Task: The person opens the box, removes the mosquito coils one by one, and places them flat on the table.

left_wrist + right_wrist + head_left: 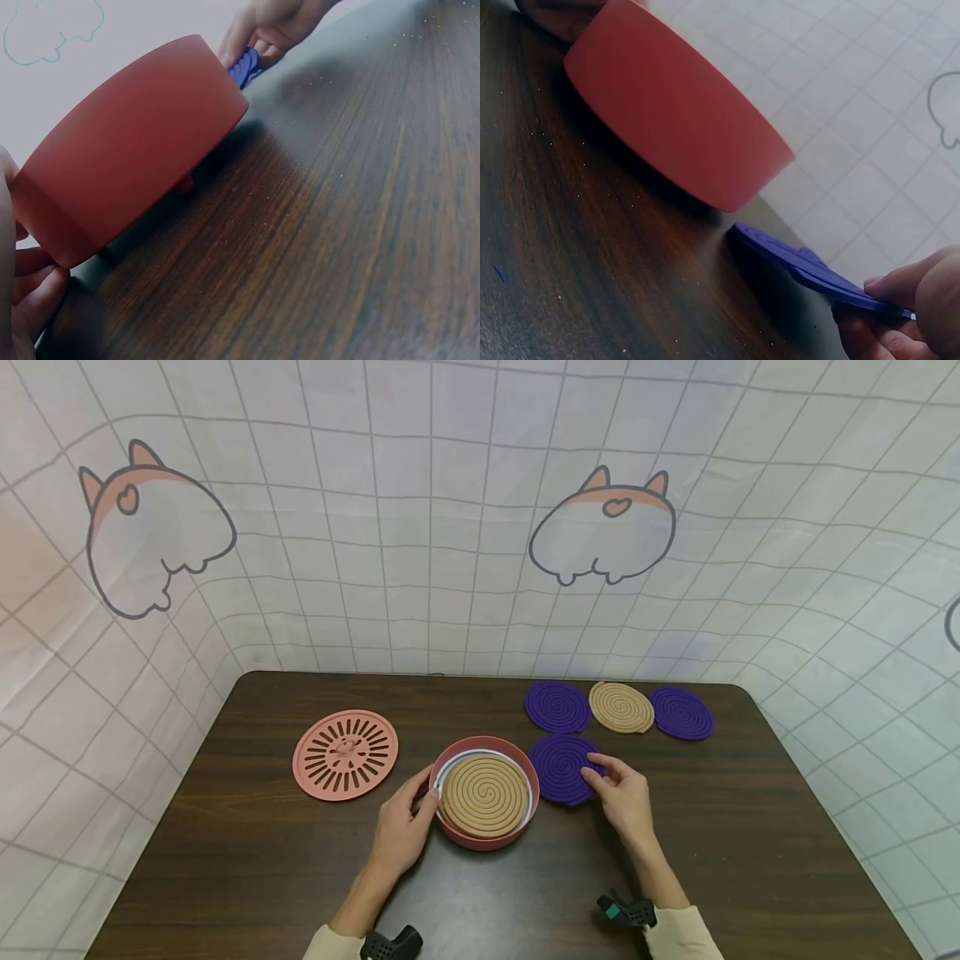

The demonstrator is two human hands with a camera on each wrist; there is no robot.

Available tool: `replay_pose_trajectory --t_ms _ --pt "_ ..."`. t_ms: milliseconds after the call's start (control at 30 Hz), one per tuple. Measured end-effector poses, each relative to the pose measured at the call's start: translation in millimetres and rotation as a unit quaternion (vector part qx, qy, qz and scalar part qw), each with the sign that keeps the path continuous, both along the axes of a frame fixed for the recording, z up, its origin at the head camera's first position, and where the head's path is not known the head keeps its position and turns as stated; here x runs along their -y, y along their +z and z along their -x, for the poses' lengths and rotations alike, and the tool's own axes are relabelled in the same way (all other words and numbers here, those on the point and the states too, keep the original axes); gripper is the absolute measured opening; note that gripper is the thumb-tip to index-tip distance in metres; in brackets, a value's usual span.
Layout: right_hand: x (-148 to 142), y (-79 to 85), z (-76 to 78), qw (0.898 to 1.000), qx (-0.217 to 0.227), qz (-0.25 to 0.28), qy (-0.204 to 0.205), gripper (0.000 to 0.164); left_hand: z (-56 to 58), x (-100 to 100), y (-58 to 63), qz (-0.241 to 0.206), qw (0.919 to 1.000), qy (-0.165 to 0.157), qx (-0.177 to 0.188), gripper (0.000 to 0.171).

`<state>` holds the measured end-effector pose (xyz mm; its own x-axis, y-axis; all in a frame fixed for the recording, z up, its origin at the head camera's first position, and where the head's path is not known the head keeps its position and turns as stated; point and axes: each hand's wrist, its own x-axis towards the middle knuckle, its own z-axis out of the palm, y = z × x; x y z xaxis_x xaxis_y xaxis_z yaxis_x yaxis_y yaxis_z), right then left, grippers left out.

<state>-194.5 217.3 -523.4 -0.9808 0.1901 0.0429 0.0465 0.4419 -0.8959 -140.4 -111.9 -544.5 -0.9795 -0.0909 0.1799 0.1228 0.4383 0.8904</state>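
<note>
My left hand (403,827) grips the left side of a round red box (486,843), thumb at its rim. Inside the box lies a tan mosquito coil (483,796), with a white ring showing around it. To the right of the box, my right hand (622,793) pinches the edge of a purple mosquito coil (562,768) between thumb and fingers. In the right wrist view this purple coil (810,270) is tilted, its held edge raised off the table and its far edge close to the box (675,105).
Along the back edge lie a purple coil (557,707), a tan coil (621,707) and another purple coil (682,712). A pink slotted lid (345,755) rests on the dark wooden table (247,860), left of the box. A grid-patterned curtain (420,568) surrounds the back and sides.
</note>
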Motion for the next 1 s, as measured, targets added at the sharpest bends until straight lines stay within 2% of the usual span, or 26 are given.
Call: replay_pose_trajectory --t_ms 333,667,1000 --pt "0.7 -3.3 0.5 1.0 0.01 -0.026 -0.002 0.027 0.0 0.0 0.8 0.0 1.0 0.001 0.006 0.039" --pt "-2.1 -4.4 0.4 0.993 -0.009 -0.114 -0.016 0.026 0.1 0.1 -0.4 -0.001 1.0 0.0 0.002 0.039" --pt "-3.8 -3.6 0.2 0.988 -0.014 -0.151 -0.018 0.03 0.0 -0.4 0.7 0.004 1.0 0.001 0.007 0.039"
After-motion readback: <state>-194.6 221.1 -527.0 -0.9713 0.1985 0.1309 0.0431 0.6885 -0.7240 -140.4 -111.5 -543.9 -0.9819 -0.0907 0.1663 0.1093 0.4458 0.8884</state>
